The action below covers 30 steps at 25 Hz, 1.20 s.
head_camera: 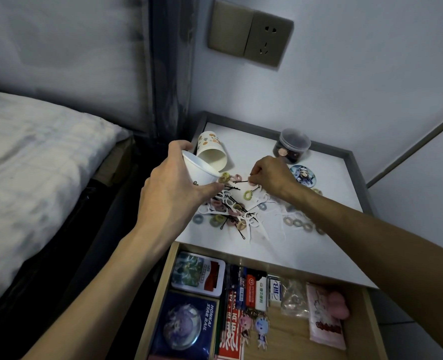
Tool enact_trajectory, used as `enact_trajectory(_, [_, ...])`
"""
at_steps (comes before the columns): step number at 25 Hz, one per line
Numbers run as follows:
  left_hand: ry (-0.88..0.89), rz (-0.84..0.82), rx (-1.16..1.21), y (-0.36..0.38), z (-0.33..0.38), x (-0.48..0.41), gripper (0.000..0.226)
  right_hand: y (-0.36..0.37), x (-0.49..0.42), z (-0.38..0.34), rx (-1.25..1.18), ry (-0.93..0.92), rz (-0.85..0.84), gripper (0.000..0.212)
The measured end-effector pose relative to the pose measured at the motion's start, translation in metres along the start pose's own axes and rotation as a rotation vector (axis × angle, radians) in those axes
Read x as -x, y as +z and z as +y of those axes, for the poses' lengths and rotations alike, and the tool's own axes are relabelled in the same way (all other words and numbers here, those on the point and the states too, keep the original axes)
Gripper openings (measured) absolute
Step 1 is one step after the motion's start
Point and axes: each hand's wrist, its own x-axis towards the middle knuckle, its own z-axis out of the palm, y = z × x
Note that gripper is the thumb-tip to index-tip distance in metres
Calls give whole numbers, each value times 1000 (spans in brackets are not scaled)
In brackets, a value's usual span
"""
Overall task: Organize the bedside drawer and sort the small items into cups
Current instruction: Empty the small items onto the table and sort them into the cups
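Observation:
My left hand [172,189] grips a white paper cup [198,171], tilted with its mouth toward the pile, just above the nightstand top [332,178]. My right hand [268,175] has its fingers curled over the pile's far edge and pinches a black hairpin [241,181]. The pile [241,211] mixes small pastel hair ties, black hairpins and white floss picks on the white top. A second paper cup [211,152] with a printed pattern lies on its side behind the held cup. The open drawer [272,339] sits below, filled with boxes and trinkets.
A clear lidded jar [292,146] of dark items stands at the back of the top, a round character badge [303,174] beside it. The drawer holds tins [198,274], erasers, keychains and a pink pouch [325,318]. A bed [33,178] lies to the left.

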Motion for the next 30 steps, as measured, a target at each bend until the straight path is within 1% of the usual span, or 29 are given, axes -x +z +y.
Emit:
enact_trajectory(2, [1,1,-3,0,0,0,79,-3,-1,5,-57,18,78,16])
enact_trajectory(3, [1,3,-4,-1,0,0,79,-4,0,6,-82,-5,95,17])
enact_trajectory(5, [0,0,-3,0,0,-1,80,-4,5,4,-103,-103,56,14])
enact_trajectory(7, [-1,-8,0,1,1,0,80,-2,8,-1,-44,-197,-1,12])
enact_trajectory(9, [2,-4,-3,1,1,0,79,2,4,-3,12,-247,-19,12])
enact_trajectory(15, [10,3,6,1,1,0,79,11,-5,0,-103,-205,-60,12])
enact_trajectory(18, [16,-9,1,2,2,1,78,9,-10,-2,-2,-221,-81,6])
enact_trajectory(21, [10,-15,9,2,3,2,77,11,-9,-2,138,-246,-100,9])
enact_trajectory(22, [9,-17,12,1,3,2,76,10,-8,-2,106,-237,-87,9])
enact_trajectory(23, [10,-17,15,1,3,2,77,7,-5,-2,-3,-203,-59,8])
enact_trajectory(25, [16,-17,18,1,4,2,77,-5,1,-1,-312,-131,36,4])
enact_trajectory(26, [20,-22,16,2,5,3,77,-12,2,2,-416,-123,85,5])
enact_trajectory(27, [23,-28,12,3,5,3,77,-19,3,6,-446,-136,100,5])
enact_trajectory(28, [23,-34,9,4,5,4,77,-24,4,11,-412,-163,71,4])
enact_trajectory(30, [20,-39,8,6,5,4,78,-28,9,17,-202,-226,-30,9])
